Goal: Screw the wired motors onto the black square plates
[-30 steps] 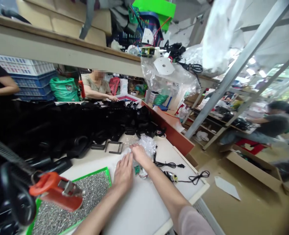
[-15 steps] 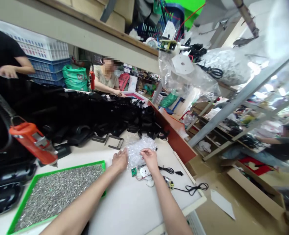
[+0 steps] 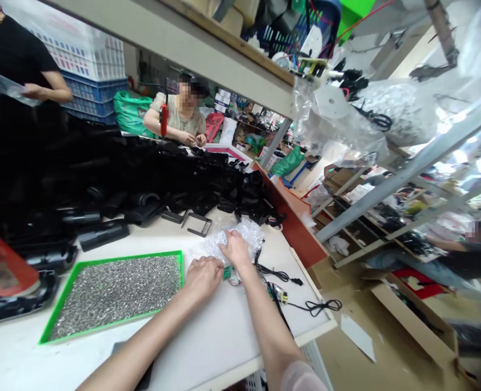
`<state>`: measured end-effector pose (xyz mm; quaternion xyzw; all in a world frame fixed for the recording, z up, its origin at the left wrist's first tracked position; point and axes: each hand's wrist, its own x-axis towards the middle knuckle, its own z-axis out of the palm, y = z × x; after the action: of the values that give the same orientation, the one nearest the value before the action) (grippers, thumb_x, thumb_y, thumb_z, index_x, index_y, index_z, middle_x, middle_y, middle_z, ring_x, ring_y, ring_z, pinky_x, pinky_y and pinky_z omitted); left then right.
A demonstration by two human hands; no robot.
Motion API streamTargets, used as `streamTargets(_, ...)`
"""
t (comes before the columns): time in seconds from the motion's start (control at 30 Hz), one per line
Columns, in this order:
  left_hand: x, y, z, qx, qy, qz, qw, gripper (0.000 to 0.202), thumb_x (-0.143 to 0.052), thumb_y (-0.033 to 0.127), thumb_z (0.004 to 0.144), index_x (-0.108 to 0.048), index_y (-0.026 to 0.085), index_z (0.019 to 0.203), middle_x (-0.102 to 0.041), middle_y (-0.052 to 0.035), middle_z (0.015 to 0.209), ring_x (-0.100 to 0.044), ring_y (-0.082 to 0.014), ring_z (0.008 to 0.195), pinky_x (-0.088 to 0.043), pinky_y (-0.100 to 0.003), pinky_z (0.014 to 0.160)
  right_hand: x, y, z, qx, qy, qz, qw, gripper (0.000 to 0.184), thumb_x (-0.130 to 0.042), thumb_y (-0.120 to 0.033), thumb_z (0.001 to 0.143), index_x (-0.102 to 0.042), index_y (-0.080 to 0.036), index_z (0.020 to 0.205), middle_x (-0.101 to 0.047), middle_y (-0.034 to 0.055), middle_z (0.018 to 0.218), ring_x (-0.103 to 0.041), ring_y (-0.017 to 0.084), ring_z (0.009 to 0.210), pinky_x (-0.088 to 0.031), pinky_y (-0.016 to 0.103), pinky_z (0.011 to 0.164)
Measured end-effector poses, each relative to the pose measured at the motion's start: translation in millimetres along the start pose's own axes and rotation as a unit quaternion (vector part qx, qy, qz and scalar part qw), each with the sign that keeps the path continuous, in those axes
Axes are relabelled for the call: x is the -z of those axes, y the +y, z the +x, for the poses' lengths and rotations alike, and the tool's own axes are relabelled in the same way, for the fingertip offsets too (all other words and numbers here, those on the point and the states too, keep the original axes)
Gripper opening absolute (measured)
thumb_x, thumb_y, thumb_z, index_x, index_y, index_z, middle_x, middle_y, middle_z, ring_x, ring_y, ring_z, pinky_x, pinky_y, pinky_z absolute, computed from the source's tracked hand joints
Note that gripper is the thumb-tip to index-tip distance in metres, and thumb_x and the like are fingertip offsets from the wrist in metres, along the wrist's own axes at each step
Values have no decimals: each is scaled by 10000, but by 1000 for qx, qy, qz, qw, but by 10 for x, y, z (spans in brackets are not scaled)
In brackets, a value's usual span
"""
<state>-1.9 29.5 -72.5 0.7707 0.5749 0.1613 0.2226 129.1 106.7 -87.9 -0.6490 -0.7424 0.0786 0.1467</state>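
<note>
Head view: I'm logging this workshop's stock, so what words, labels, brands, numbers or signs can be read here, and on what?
No word, brand or number can be read.
The red print on the green sack is too blurred to read.
The blue marks on the white plastic crate are too small to read.
Any marking on the green circuit board is too small to read.

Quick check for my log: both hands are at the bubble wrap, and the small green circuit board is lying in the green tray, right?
Not quite. The circuit board is not in the green tray; the head view shows it on the white table, just below the right hand. The rest stands: the left hand and the right hand are at the bubble wrap.
</note>
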Motion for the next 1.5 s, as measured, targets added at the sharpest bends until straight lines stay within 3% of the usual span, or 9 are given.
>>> streamTargets(0.13,-72,-33,74,1,23,-20,1000,424,-438,35,811,-615,115,1188,-534,-173,1385,-430,-310,1309,-273,-484,1091,-39,-134,-47,26,11,13,1000,320,-511,-148,879,-605,-160,1185,-650,135,1101,-606,242,1031,-466,332,888)
streamTargets(0.43,11,-254,-312,61,54,-255,964,453,-293,328,949,-595,150,1235,-700,-128,1030,-644,-257,971,-472,-413,897,170,-208,-737,107,108,205,967,231,-492,-99,835,-696,-196,885,-662,95,1129,-587,185,1147,-476,312,967)
streamTargets(0.53,24,-287,-691,92,29,-398,912,685,-142,527,962,-573,99,1277,-693,-113,895,-653,-203,766,-509,-305,676,118,-323,-1110,149,65,401,902,154,-610,-108,757,-691,-225,698,-626,67,1283,-541,222,1244,-462,381,1007)
streamTargets(0.67,23,-383,-1253,152,-26,-576,803,668,-586,691,754,-701,131,1097,-653,-41,689,-552,-143,597,-449,-247,578,-76,-480,-1549,134,-41,551,823,109,-713,-183,745,-704,-235,650,-621,56,1314,-630,219,1117,-490,389,959)
streamTargets(0.83,-25,-610,-1798,276,8,-576,769,622,-750,609,626,-713,131,1022,-628,-11,596,-544,-123,540,-452,-231,544,-230,-669,-1880,70,53,507,858,109,-612,-225,863,-714,-224,900,-699,101,1102,-664,201,1005,-541,353,847)
streamTargets(0.97,-4,-794,-2114,337,41,-562,754,612,-739,609,631,-701,139,1022,-641,-13,613,-572,-129,540,-473,-230,538,-222,-913,-2107,256,126,316,905,163,-665,-248,848,-696,-216,1005,-713,86,1017,-622,210,925,-540,363,790)
streamTargets(1.07,72,-936,-2340,324,20,-527,786,570,-682,622,692,-706,147,1006,-664,-28,644,-609,-157,575,-505,-258,560,-271,-1104,-2251,402,131,159,892,201,-620,-171,868,-674,-203,1059,-734,55,1035,-601,197,862,-509,327,689)
streamTargets(1.27,187,-1288,-2474,120,133,-152,972,535,-574,498,833,-574,220,1290,-653,-102,1217,-622,-281,1061,-513,-416,894,-532,-1275,-2319,378,130,99,911,210,-511,-107,921,-654,-174,1060,-743,40,932,-596,176,821,-463,315,670)
streamTargets(1.5,16,-1544,-2289,-54,129,65,988,447,-537,332,891,-529,189,1314,-689,-96,1034,-615,-259,985,-480,-389,854,-633,-1318,-2265,320,70,-10,945,172,-546,-189,932,-629,-153,1079,-710,86,1026,-563,221,900,-419,370,733)
